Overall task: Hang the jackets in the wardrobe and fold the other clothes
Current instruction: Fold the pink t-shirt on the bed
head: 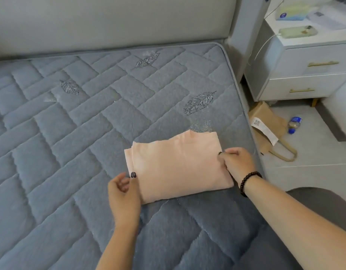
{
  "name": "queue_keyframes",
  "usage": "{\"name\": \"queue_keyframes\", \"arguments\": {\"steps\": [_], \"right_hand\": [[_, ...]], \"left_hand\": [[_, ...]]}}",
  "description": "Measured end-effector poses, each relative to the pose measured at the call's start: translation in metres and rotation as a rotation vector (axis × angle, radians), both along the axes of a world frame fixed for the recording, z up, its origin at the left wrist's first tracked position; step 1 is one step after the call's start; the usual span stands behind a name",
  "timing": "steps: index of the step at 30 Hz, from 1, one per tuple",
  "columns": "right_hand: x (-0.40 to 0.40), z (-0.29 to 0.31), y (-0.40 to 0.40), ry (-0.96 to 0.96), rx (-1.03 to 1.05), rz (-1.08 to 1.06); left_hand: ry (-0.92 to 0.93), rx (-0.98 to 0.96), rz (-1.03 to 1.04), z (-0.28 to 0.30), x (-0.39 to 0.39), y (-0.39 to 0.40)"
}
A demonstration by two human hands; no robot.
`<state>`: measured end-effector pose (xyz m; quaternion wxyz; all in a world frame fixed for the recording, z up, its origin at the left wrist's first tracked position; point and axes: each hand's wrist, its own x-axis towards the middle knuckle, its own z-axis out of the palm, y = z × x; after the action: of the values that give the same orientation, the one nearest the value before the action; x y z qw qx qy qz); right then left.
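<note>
Head view looked down on a grey quilted bed [70, 133]; a pink garment [176, 166], folded into a neat rectangle, lay flat near the bed's right edge, close to the person. The left hand [123, 193] was at the garment's left edge with its thumb on top of the cloth and its fingers loosely curled beside the fold, so it appeared to pinch that edge, though how far the fingers went under could not be told; the right hand [238, 164], a dark bead bracelet [248, 182] on its wrist, had its fingers curled onto the garment's right edge, gripping it. Beyond the bed stood a white nightstand [304, 75] with two gold-handled drawers and a phone [298, 32] on its top; on the floor beside it lay a brown paper bag [267, 121] and a small bottle [293, 124] with a blue cap.
</note>
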<state>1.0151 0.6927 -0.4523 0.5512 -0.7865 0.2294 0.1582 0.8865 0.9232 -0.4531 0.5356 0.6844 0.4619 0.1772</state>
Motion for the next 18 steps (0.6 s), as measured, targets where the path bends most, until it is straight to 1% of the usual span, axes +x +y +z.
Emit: {"name": "queue_keyframes", "arguments": {"steps": [1,2,3,5,6,8,9,10,12,14,15,18], "right_hand": [[-0.012,-0.008,-0.005,-0.025,-0.077,-0.032],[-0.024,-0.013,-0.008,-0.041,-0.106,-0.042],[-0.033,-0.018,-0.009,-0.049,-0.108,-0.019],[-0.044,-0.023,-0.008,-0.089,-0.131,0.094],[-0.046,-0.023,-0.008,-0.154,-0.171,0.144],[-0.046,-0.019,-0.008,-0.328,-0.247,0.179],[-0.045,-0.017,-0.008,-0.389,-0.257,0.170],[-0.045,-0.017,-0.008,-0.409,-0.247,0.161],[-0.044,-0.021,-0.010,-0.340,-0.264,0.197],[-0.042,-0.027,-0.011,-0.210,-0.289,0.267],[-0.040,-0.028,-0.011,-0.170,-0.286,0.277],[-0.023,-0.024,-0.007,-0.147,-0.270,0.247]], "left_hand": [[0.013,0.026,-0.025,-0.005,-0.012,-0.008],[0.031,0.042,-0.052,-0.011,-0.021,-0.013],[0.047,0.059,-0.083,-0.015,-0.028,-0.017],[0.056,0.120,-0.144,-0.018,-0.035,-0.018],[0.046,0.150,-0.155,-0.018,-0.034,-0.018],[0.017,0.200,-0.118,-0.015,-0.033,-0.015],[0.013,0.217,-0.085,-0.013,-0.033,-0.013],[0.019,0.222,-0.055,-0.013,-0.033,-0.011],[0.086,0.199,-0.044,-0.018,-0.034,-0.003],[0.216,0.166,-0.113,-0.023,-0.035,0.004],[0.243,0.146,-0.146,-0.023,-0.033,0.008],[0.198,0.063,-0.178,-0.014,-0.016,0.019]]}}
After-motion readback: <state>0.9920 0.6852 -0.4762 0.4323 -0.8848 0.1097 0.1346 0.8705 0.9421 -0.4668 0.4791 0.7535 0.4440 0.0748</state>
